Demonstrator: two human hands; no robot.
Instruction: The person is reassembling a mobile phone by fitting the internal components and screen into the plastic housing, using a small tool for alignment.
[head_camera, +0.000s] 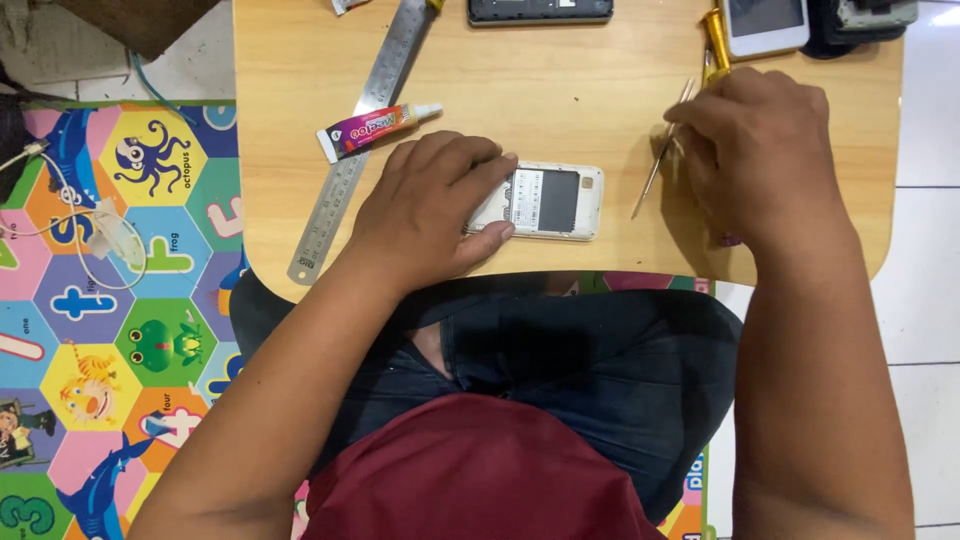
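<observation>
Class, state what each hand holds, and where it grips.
Left hand steadies the white phone at its left end; right hand pinches tweezers near their top.

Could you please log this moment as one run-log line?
left hand: holds white phone on table | right hand: grips tweezers | nearby: ruler, glue tube
</observation>
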